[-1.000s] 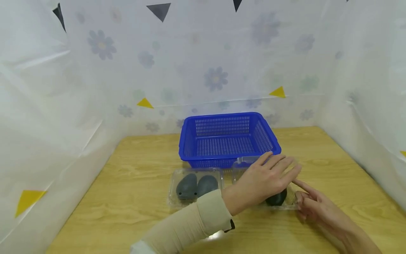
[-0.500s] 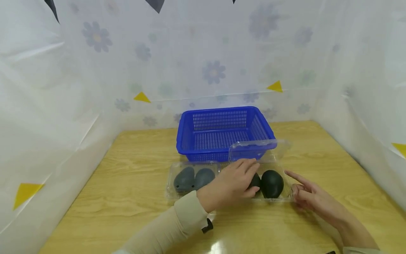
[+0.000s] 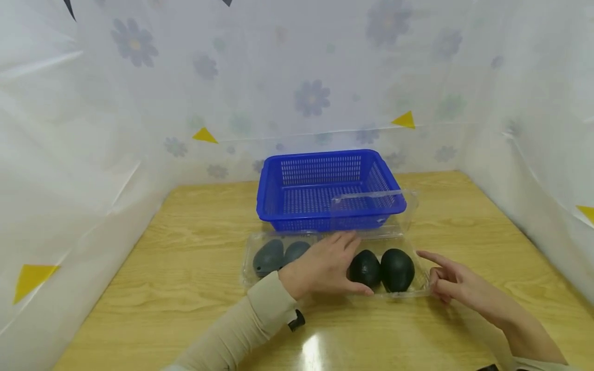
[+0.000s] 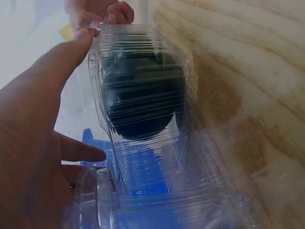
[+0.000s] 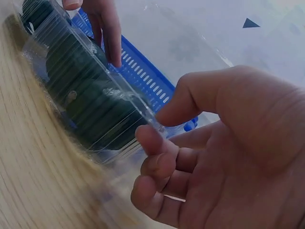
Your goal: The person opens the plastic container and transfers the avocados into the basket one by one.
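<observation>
Pinching the clear container [image 3: 420, 281] by its right edge: right hand [image 3: 457, 283]. Left hand [image 3: 327, 265]: thumb spread, at left end. Inside: dark fruits [image 3: 397, 270].

Between the left hand [image 3: 323, 265] and the right hand [image 3: 464, 286], two glossy fruits [image 3: 397, 270], green so dark it's nearly black! Around them, a colourless see-through box [image 3: 421, 276], its sides finely ribbed. Left of the left hand, greyish-green fruits [image 3: 268, 257]. Beyond both hands, a vivid blue basket [image 3: 297, 218], all lattice. Beneath, a table [image 3: 148, 299] in yellowish wood grain. Further back, a whitish curtain [image 3: 255, 62]: pale mauve flowers [image 3: 312, 98], bright yellow triangles [image 3: 204, 135]! Behind the left hand, a plain beige sleeve [image 3: 232, 327].
</observation>
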A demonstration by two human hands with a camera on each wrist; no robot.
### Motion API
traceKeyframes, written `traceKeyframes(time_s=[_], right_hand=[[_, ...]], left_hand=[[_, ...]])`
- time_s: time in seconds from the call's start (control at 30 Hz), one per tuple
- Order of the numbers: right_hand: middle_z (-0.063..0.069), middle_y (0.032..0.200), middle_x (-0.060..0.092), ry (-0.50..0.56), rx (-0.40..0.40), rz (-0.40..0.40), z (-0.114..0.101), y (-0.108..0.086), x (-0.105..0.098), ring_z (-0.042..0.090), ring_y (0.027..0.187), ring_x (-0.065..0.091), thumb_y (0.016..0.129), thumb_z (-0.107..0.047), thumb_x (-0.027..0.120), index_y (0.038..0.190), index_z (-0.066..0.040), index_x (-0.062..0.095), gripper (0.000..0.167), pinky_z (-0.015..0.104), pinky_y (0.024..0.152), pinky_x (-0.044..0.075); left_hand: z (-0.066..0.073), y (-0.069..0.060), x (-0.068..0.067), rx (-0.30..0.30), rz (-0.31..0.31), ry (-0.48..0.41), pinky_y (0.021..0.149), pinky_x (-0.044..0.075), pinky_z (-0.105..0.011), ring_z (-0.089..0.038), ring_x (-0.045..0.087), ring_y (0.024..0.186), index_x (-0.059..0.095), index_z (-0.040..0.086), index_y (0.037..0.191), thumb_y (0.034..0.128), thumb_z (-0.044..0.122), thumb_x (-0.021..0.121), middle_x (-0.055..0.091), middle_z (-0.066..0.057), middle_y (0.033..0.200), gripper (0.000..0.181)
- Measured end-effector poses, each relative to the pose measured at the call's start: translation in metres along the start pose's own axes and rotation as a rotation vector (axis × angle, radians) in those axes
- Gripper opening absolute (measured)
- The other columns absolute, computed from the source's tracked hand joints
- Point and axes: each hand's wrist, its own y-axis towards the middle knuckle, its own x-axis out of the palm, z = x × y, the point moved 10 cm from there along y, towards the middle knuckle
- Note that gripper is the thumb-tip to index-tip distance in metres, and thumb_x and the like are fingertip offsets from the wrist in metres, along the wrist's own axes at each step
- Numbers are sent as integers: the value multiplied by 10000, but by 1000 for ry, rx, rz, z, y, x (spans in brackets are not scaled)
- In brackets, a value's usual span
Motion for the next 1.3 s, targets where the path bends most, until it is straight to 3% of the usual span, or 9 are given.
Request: traceKeyframes(time_s=[0.23,0.33,0.47,0.57,0.73,0.9,1.0,1.13,1.3], right_hand=[[91,783,540,-137,17,5,-7,0,-2,197,589,491,1036,-65,447,1551,73,79,648,344,516,452],[93,837,580,-348,37,126,-18,1,-9,123,604,506,1017,-89,501,1528,69,220,605,291,513,452],[25,889,620,-634,24,339,-47,2,-18,26,681,517,986,-138,592,1436,17,443,499,236,538,439],[-10,878,635,-726,-13,402,-68,6,-13,16,685,509,970,-146,623,1364,-7,536,427,231,539,431],[-12,870,635,-839,3,346,-81,23,6,54,642,510,950,-226,659,1302,23,590,436,248,540,440],[166,997,646,-1090,45,318,-82,37,19,210,748,635,893,-360,720,1239,47,629,542,369,595,546],[212,1028,653,-1183,35,314,-82,42,25,293,802,667,863,-406,745,1190,47,651,566,415,605,567],[134,921,648,-1236,-22,310,-85,47,33,242,738,641,812,-392,801,1074,5,674,493,357,556,527],[81,865,624,-1230,-76,302,-87,52,35,201,698,609,751,-320,862,1022,-31,656,447,344,557,486]], left_hand=[[1,-1,-3,17,19,18,1230,281,-352,-235,331,1482,328,62,1545,765,867,498,337,-106,1602,1134],[1,-1,-2,16,11,-1,1220,302,-350,-229,346,1472,351,70,1537,772,853,512,368,-92,1586,1107],[0,-1,-1,8,-3,-22,1213,316,-350,-223,359,1462,359,79,1535,773,843,527,389,-72,1574,1092],[0,-1,-1,5,-8,-23,1215,313,-349,-222,358,1463,356,80,1536,770,846,527,388,-66,1576,1096],[1,0,-2,-9,-6,-11,1196,346,-341,-209,380,1445,376,97,1528,761,857,520,410,-51,1560,1089],[3,0,-3,1,18,14,1176,372,-325,-199,411,1421,406,97,1511,759,853,531,443,-53,1536,1073],[3,-1,-2,3,18,20,1176,372,-323,-200,410,1423,398,100,1516,761,858,517,439,-51,1539,1076],[3,0,-1,2,13,6,1185,360,-327,-208,397,1434,382,100,1525,767,860,502,423,-52,1551,1080],[2,-1,-2,7,30,2,1175,375,-324,-202,408,1426,396,99,1518,768,850,520,436,-53,1542,1069]])
